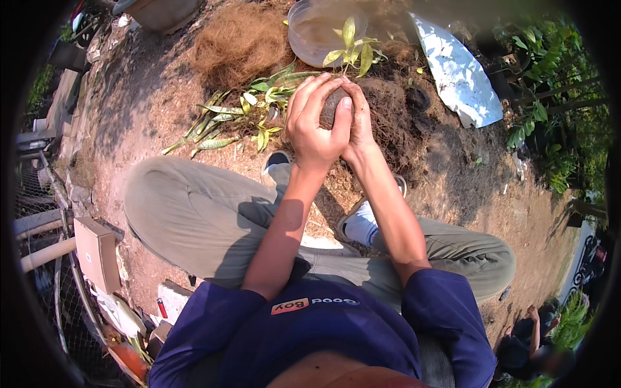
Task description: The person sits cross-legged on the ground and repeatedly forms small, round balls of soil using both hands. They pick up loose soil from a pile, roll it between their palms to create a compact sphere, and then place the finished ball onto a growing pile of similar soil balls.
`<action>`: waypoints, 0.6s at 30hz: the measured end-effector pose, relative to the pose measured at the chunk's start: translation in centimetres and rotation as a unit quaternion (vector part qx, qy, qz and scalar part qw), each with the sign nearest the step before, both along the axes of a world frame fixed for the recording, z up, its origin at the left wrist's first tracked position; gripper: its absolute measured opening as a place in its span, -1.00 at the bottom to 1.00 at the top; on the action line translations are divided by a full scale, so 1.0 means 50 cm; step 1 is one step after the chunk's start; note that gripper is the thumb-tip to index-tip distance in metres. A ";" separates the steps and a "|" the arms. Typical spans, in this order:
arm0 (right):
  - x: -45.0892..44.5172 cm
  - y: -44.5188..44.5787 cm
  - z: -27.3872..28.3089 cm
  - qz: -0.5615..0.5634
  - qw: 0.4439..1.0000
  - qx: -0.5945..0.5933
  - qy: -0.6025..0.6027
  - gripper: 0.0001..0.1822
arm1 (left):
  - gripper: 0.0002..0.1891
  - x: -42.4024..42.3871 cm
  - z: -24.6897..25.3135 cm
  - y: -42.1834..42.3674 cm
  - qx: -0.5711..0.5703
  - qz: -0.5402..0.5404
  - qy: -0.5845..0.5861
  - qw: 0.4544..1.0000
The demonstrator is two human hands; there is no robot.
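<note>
My left hand [313, 121] and my right hand [360, 114] are cupped together around a dark round root ball [331, 109]. From its top, beyond my fingertips, rises a small plant with yellow-green leaves [348, 43]. The left thumb lies across the near side of the ball, and the palms hide much of it. Brown, tangled fibrous material [388, 114] lies on the ground just right of my hands. To their left are loose variegated leafy cuttings [225, 116]. A clear round plastic basin [303, 41] with brownish contents stands behind the plant.
Reddish-brown fibre [240, 43] is heaped at the upper left, near a large pot [162, 14]. A pale, dirt-specked sheet [461, 77] lies at the right. A cardboard box [97, 254] and red lighter [162, 308] are at the left. Another person [526, 339] is at the lower right.
</note>
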State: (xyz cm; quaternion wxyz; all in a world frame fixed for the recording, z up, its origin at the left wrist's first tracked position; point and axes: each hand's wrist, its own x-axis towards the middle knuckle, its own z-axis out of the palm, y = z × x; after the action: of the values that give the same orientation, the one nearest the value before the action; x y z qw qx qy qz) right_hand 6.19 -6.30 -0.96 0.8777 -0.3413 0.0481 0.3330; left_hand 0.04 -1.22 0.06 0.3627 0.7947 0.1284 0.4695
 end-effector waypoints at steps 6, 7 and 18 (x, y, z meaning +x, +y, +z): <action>-0.017 -0.009 0.079 0.119 0.988 -0.037 -0.091 -0.55 | -0.72 -0.008 -0.007 0.031 -0.336 -0.075 -0.176 0.922; -0.019 -0.010 0.102 0.126 0.986 -0.035 -0.099 -0.51 | -0.69 -0.013 -0.009 0.038 -0.427 -0.105 -0.202 0.875; 0.014 -0.008 -0.026 0.050 0.995 0.071 0.045 -0.51 | -0.65 -0.015 0.023 0.003 0.033 -0.002 -0.022 0.999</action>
State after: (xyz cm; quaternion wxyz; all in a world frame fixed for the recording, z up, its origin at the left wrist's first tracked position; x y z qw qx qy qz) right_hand 6.87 -6.70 -2.26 0.8790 -0.2648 0.0462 0.3939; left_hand -0.71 -1.08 1.23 0.3402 0.7961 0.1034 0.4897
